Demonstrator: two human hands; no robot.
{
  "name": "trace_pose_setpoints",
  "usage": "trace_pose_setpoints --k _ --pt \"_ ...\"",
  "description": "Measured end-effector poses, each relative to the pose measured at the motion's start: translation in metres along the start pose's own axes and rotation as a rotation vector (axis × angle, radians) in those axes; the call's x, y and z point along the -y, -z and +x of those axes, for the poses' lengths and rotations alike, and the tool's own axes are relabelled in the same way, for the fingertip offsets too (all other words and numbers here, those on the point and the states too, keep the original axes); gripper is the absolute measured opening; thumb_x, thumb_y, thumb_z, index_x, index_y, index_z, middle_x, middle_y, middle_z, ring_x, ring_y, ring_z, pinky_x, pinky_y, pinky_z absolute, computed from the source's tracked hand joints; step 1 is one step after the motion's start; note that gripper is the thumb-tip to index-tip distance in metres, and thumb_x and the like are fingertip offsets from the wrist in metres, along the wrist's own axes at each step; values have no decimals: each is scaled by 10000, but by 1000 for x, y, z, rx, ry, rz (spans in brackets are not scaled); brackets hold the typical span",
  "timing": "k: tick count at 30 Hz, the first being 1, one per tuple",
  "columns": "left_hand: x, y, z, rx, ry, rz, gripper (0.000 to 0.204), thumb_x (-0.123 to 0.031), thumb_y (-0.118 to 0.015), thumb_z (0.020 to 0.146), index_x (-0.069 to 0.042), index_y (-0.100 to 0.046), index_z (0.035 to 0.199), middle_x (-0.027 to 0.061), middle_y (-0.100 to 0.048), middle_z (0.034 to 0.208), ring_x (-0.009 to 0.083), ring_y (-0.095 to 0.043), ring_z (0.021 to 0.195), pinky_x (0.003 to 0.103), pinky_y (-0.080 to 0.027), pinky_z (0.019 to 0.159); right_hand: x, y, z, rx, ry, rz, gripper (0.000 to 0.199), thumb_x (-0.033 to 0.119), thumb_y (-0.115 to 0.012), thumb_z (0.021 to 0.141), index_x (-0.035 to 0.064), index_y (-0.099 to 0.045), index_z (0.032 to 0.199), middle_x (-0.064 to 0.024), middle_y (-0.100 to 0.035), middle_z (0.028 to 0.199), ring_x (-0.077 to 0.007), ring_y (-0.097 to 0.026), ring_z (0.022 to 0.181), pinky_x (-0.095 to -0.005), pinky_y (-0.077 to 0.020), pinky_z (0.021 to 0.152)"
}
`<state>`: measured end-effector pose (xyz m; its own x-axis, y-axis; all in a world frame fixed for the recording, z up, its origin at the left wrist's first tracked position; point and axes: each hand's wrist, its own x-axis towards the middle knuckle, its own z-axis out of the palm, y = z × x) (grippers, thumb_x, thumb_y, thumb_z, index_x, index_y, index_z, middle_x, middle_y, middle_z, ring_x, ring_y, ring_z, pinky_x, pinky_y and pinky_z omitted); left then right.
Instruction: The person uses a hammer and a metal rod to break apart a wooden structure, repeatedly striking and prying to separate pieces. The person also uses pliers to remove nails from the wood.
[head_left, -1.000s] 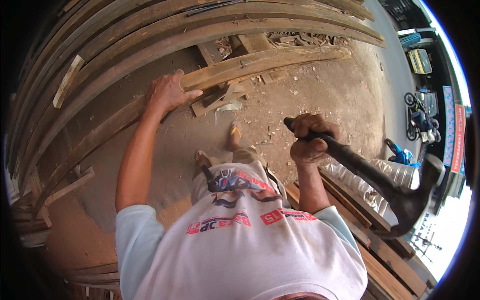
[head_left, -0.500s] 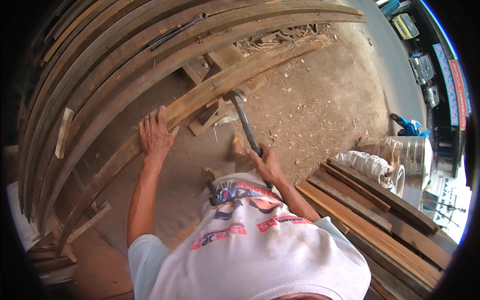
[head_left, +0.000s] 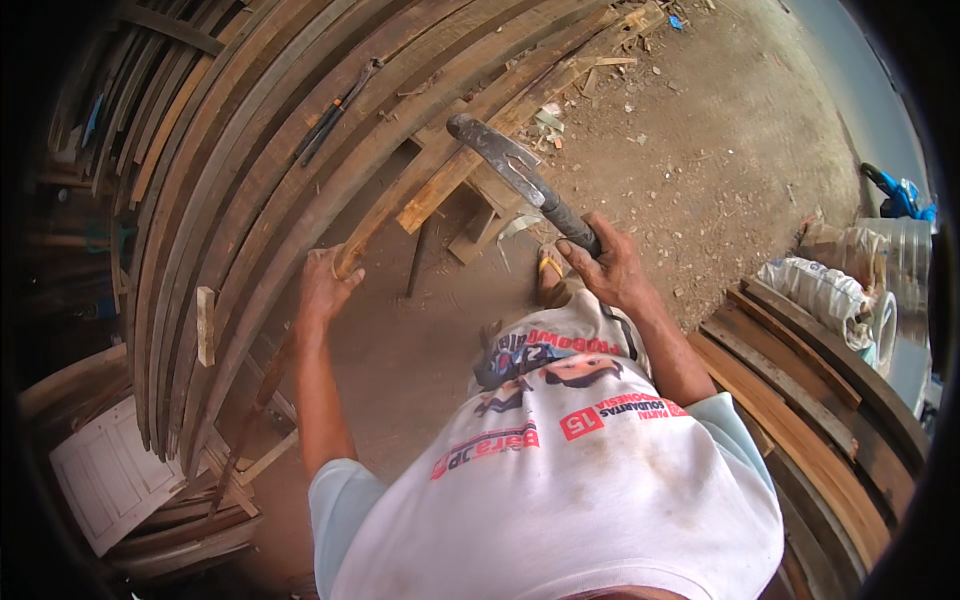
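My left hand (head_left: 328, 288) is wrapped around the edge of a long wooden plank (head_left: 388, 212), thumb on the near side. The plank slants from lower left to upper right. In my right hand (head_left: 612, 262) is a claw hammer (head_left: 512, 168), gripped by its dark handle. The steel head is raised at upper left of that hand, over the wood and touching nothing I can make out. A shorter, lighter piece of wood (head_left: 436, 194) lies against the plank below the hammer head.
Long boards (head_left: 235, 215) stand in a stack on the left, with dark-handled pincers (head_left: 338, 112) lying on them. More planks (head_left: 800, 420) lie at right beside a white sack (head_left: 815, 285). A white panel door (head_left: 115, 470) leans at lower left. Wood chips litter the dirt floor (head_left: 690, 150).
The view has shifted, moving the scene rightward. The hammer has come up higher and tilted more to the left. My left hand has gone from lying on the plank to gripping its edge.
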<state>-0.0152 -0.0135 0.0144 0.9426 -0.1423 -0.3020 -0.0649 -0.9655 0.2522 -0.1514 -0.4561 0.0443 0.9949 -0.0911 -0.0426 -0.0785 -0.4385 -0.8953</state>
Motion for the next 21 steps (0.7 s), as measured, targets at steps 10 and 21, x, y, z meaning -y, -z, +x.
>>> trace_pose_setpoints --k 10,21 --pt "-7 -29 7 -190 102 188 729 -402 -899 762 -39 -605 1322 199 -639 1243 402 -606 1217 516 -505 982 -50 -5 20 74 -328 14 543 503 -652 989 -38 -606 1016 -181 -573 704 -280 -557 670 -452 -450 647" --pt "-13 13 28 93 181 -41 745 -321 -872 710 -27 -598 1338 239 -662 1297 393 -654 1200 497 -531 983 -34 -14 14 118 -301 -50 443 431 -679 998 -4 -607 1042 -118 -625 687 -210 -614 643 -381 -482 612"
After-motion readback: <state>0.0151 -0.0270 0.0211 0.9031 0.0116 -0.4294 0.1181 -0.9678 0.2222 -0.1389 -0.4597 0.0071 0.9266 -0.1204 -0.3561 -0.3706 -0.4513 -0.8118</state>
